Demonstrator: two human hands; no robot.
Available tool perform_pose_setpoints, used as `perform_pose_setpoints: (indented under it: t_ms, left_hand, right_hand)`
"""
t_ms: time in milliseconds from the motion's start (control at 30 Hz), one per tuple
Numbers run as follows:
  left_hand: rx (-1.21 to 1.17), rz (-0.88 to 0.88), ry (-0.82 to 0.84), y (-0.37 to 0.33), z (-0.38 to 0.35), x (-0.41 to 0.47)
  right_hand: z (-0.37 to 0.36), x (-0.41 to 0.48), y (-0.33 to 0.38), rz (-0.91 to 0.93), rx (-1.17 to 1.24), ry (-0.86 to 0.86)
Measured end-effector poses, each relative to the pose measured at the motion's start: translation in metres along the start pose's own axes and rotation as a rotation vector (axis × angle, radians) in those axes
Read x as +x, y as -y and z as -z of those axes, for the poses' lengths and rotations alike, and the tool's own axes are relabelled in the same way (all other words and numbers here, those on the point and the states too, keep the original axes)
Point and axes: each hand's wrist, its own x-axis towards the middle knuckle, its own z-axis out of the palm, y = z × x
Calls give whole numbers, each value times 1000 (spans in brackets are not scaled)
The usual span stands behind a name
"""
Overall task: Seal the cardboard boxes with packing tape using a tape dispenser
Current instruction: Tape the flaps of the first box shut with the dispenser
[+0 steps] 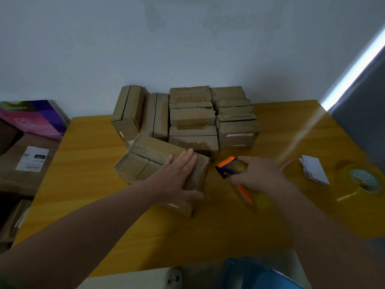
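A worn cardboard box (145,163) lies tilted on the yellow wooden table (83,184) in front of me. My left hand (179,174) rests flat on the box's right end, fingers straight, thumb down its near side. Just right of the box, my right hand (258,174) grips an orange and purple tape dispenser (229,166) holding a roll of tape. The dispenser's orange handle (245,193) sticks out below my hand. It sits close to the box's right edge, apart from it.
Several more cardboard boxes (193,117) are stacked against the wall at the back of the table. A crumpled white paper (314,172) and a clear tape roll (362,178) lie at the right. A pink printed box (35,119) stands off the table's left edge.
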Motion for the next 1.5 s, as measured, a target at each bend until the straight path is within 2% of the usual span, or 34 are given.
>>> perform_pose_setpoints:
  t_ms: [67, 167, 267, 400, 467, 700, 867, 1033, 1167, 1300, 1500]
  left_hand:
    - [-35, 95, -71, 18, 2, -6]
    - [-22, 188, -80, 44, -1, -15]
    - [-42, 303, -114, 61, -6, -21]
    - [-63, 571, -177, 73, -4, -19]
    - [-70, 594, -165, 70, -3, -16]
    - [15, 395, -98, 43, -1, -12]
    - [-81, 266, 4, -12, 2, 1]
    - [-42, 185, 56, -59, -11, 4]
    - [-1, 97, 49, -65, -7, -6]
    - [38, -68, 152, -60, -5, -28]
    - [93, -290, 221, -49, -12, -70]
  right_hand:
    - [-1, -5, 5, -35, 103, -136]
    - [-3, -13, 18, 0, 307, -271]
    - [-4, -18, 33, 35, 393, -302]
    - [-6, -20, 47, 62, 416, -274]
    - [-9, -21, 47, 54, 433, -278]
    - [-1, -22, 32, -13, 410, -354]
    - [7, -30, 22, -3, 361, -274]
    - [7, -40, 9, -16, 379, -241]
    - [9, -45, -3, -54, 420, -307]
    - [13, -50, -15, -45, 483, -397]
    - [9, -57, -21, 17, 563, -389]
